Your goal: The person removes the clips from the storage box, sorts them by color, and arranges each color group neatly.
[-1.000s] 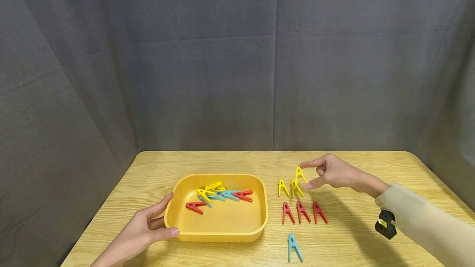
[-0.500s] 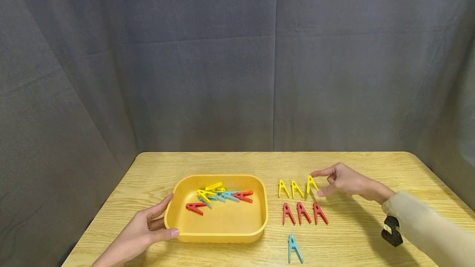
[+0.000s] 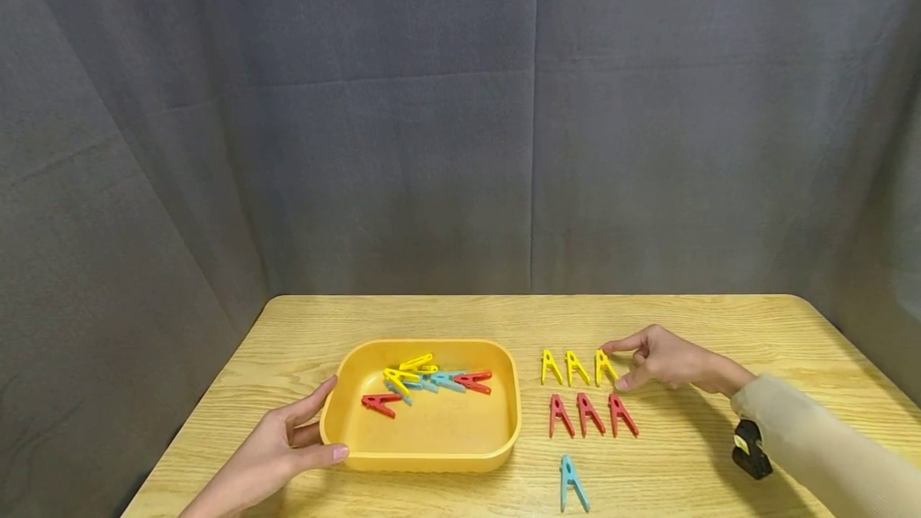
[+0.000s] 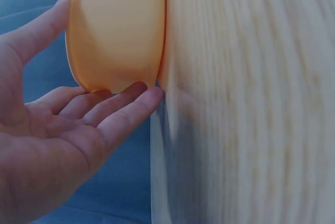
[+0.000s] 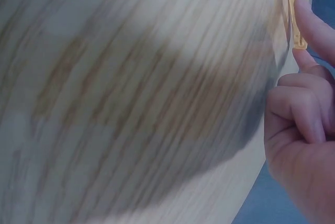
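1. Three yellow pegs lie in a row at the table's [image 3: 691, 318] three o'clock; the right hand [image 3: 665, 362] pinches the outermost yellow peg [image 3: 604, 367].
2. Judged light, stiff, springy plastic; best gripped by its splayed legs.
3. Left hand [image 3: 277, 454], fingers spread, touches the tray [image 3: 420, 454] at nine o'clock.
4. Only the right wrist view shows the fingertips [image 5: 306, 9] on the peg.

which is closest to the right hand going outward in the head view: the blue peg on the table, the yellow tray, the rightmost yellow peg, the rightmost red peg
1. Rightmost yellow peg: at the right hand's fingertips, far row.
2. Rightmost red peg: just nearer the camera, middle row.
3. Blue peg: alone by the table's near edge.
4. Yellow tray: farthest, over on the left, touched by the left hand.
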Action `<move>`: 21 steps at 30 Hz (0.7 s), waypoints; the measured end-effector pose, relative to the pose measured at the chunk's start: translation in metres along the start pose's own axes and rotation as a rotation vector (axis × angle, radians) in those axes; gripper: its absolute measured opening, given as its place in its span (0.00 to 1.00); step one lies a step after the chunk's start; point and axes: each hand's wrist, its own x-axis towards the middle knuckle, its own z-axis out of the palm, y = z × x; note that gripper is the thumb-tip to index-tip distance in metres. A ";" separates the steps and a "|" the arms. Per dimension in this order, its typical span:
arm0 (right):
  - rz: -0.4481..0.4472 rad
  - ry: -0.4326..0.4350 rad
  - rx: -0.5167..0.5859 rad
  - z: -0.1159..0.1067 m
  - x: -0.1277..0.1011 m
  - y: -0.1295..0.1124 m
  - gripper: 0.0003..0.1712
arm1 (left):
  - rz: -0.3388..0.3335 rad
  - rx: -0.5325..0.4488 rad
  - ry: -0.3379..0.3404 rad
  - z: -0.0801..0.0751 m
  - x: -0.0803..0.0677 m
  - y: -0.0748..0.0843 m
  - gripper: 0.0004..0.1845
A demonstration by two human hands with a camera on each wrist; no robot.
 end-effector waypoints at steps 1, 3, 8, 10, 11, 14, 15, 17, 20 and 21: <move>0.003 0.002 0.004 0.000 0.000 0.000 0.40 | -0.003 0.003 0.002 0.000 0.000 0.000 0.53; 0.010 0.008 0.012 0.001 0.001 0.000 0.40 | -0.012 0.006 0.005 0.000 0.000 0.001 0.52; 0.012 0.001 0.021 0.003 0.002 -0.001 0.40 | -0.021 0.009 0.009 0.001 0.001 0.000 0.53; 0.008 -0.005 0.017 0.004 0.001 -0.001 0.40 | -0.020 0.008 0.008 0.001 0.001 0.000 0.53; 0.005 -0.007 0.013 0.004 0.001 -0.002 0.40 | -0.020 0.006 0.008 0.001 0.001 0.000 0.53; -0.011 -0.019 0.004 0.004 0.001 -0.002 0.40 | -0.029 0.003 0.012 0.001 0.001 0.001 0.53; -0.016 -0.020 0.002 0.005 0.001 -0.002 0.40 | -0.032 0.001 0.014 0.001 0.000 0.002 0.53; -0.020 -0.018 0.000 0.005 0.001 -0.001 0.41 | -0.035 -0.002 0.015 0.001 0.000 0.003 0.54; -0.021 -0.017 0.000 0.004 0.002 0.000 0.42 | -0.039 -0.005 0.013 0.001 -0.001 0.003 0.54; -0.020 -0.017 -0.002 0.004 0.002 0.000 0.43 | -0.036 -0.003 0.012 0.001 -0.001 0.003 0.54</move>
